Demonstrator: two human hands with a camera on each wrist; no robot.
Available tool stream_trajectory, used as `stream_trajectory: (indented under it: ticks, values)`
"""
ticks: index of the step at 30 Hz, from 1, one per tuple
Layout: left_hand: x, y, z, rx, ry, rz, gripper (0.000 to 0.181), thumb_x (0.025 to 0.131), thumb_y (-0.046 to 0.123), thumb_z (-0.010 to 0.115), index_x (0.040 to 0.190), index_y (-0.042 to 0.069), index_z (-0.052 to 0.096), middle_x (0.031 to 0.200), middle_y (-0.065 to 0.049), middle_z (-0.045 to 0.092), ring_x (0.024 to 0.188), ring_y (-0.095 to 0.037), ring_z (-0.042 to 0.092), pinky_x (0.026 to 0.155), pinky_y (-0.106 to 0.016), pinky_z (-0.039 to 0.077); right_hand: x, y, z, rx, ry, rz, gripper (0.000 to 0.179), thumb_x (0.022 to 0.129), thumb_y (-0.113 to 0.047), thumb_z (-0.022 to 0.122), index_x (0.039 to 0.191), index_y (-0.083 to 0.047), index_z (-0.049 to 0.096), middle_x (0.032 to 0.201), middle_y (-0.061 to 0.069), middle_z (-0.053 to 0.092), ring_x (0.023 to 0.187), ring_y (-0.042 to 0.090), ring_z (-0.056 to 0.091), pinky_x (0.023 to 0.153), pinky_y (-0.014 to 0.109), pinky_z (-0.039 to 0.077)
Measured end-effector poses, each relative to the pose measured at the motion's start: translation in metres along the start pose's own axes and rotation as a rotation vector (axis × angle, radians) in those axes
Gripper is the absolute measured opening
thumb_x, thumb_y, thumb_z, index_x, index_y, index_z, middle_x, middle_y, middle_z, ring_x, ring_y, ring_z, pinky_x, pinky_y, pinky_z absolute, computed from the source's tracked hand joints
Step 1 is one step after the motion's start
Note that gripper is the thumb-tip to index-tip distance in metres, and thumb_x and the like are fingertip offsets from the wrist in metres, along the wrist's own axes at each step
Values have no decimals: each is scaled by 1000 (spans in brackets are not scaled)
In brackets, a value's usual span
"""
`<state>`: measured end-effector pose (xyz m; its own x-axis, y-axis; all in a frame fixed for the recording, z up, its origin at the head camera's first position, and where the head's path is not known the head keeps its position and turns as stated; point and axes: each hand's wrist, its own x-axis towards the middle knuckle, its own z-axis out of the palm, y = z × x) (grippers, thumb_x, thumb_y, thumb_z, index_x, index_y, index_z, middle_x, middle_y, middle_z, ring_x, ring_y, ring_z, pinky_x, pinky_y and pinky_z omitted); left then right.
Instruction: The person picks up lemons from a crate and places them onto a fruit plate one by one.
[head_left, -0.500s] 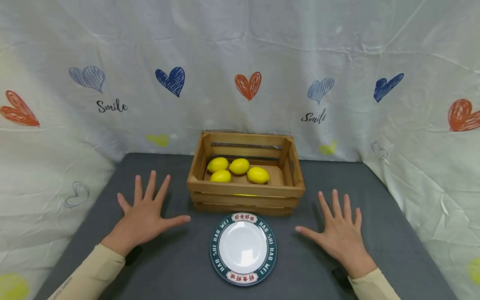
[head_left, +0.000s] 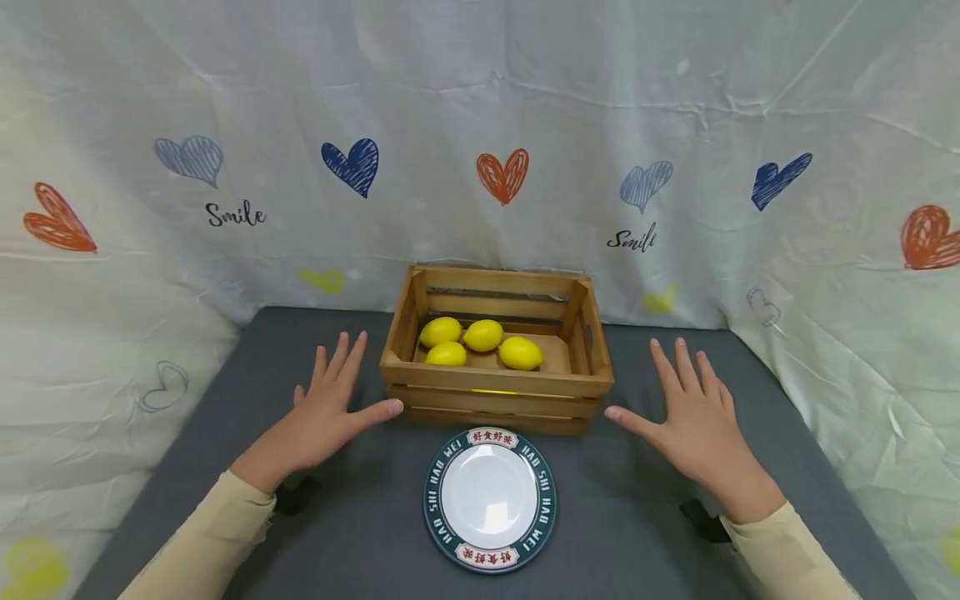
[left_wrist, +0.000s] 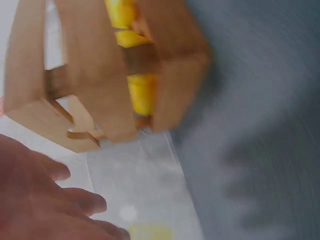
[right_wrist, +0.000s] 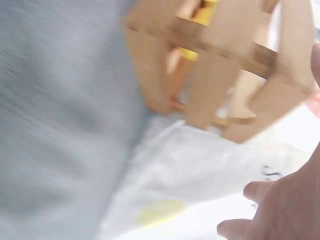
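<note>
- Crate [head_left: 495, 383], wooden, slatted: upright on the desk [head_left: 637, 550], between the two hands; long axis left to right, one short end toward each hand.
- Left hand [head_left: 315, 429]: beside the left end; fingers extended, spread, holding nothing; thumb out toward the near left corner, overlapping it in the head view, contact not certain.
- Right hand [head_left: 705, 442]: beside the right end; fingers extended, holding nothing; thumb pointing inward, just beside the near right corner.
- Governing relation, as judged: crate inward of both sets of fingers, its length spanning the gap; left hand looks slightly nearer.
- Lemons [head_left: 483, 335], four plainly visible: inside the crate, mostly toward its left; yellow strip between front slats.
- Plate [head_left: 489, 500], green-rimmed: flat, on the person's side of the crate, between the hands.
</note>
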<state>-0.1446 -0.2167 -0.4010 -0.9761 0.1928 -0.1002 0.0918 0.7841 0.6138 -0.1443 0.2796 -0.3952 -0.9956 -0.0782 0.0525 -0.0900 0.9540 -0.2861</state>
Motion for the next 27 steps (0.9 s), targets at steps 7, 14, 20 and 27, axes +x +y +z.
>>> stream_trajectory:
  ticks: [7,14,20,27]
  values:
    - [23,9,3,-461,-140,15,83,111,70,26,171,35,-20,182,-4,-21,168,-44,-16,122,-85,-3,24,-33,-39,-36,77,-110,119,91,-83,64,176,-25,5,182,22,0,163,60,9,118,85,18]
    - [44,15,12,-874,-228,11,87,108,75,16,173,28,-18,182,-9,-17,169,-41,-10,124,-84,5,55,-80,-61,-136,38,-208,116,89,-91,55,176,-29,12,183,16,5,165,52,14,126,78,20]
    - [54,14,17,-966,-177,-23,94,103,83,20,175,29,-10,183,-9,-10,169,-42,-2,128,-78,8,86,-119,-71,-178,-83,-296,112,86,-97,50,173,-28,31,180,17,25,160,47,36,119,72,41]
    - [58,18,23,-1002,-162,-59,91,106,79,23,175,29,-9,183,-10,-7,168,-42,3,130,-75,13,118,-146,-66,-188,-272,-391,105,87,-92,56,165,-22,47,171,12,44,157,40,44,125,63,39]
